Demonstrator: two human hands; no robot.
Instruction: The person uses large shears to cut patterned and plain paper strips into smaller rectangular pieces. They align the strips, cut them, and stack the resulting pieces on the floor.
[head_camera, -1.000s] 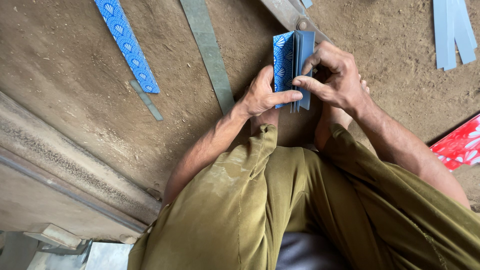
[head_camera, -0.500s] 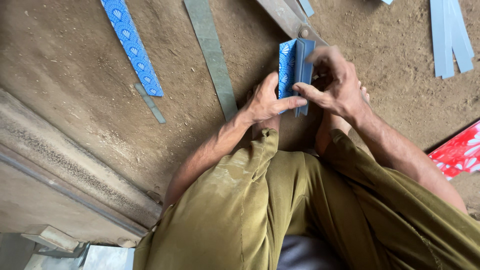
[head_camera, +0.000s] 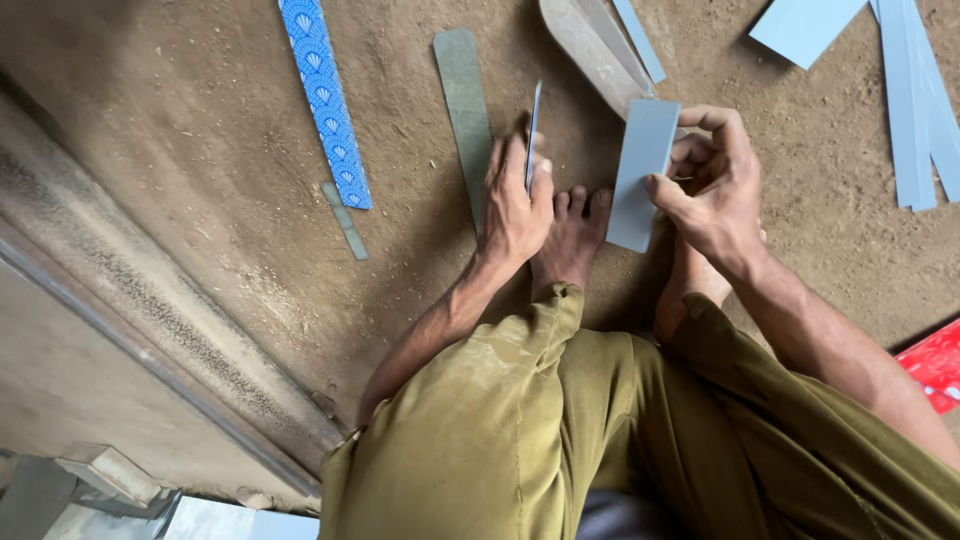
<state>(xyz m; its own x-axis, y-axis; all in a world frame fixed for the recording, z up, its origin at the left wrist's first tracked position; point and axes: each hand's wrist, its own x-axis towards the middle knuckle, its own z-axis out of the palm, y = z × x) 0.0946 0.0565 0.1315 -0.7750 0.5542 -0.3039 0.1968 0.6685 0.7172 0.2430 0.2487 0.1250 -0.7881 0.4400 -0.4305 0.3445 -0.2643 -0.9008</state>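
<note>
Your left hand (head_camera: 515, 200) pinches a thin blue strip (head_camera: 533, 135) edge-on between thumb and fingers, so only its narrow edge shows, pointing toward 12 o'clock. Your right hand (head_camera: 715, 190) grips a grey-blue rectangular card (head_camera: 643, 172), thumb across its face and fingers curled behind; the card stands nearly upright at 3 o'clock from the strip, a clear gap between them. Your bare foot (head_camera: 572, 235) rests on the dirt floor (head_camera: 200, 150) between both hands. At 9 o'clock from your left hand a dull green strip (head_camera: 465, 110) lies flat, just beside the knuckles; farther out at 10 o'clock lies a blue patterned strip (head_camera: 325, 100). Pale blue sheets (head_camera: 900, 90) lie at 2 o'clock, well apart.
</note>
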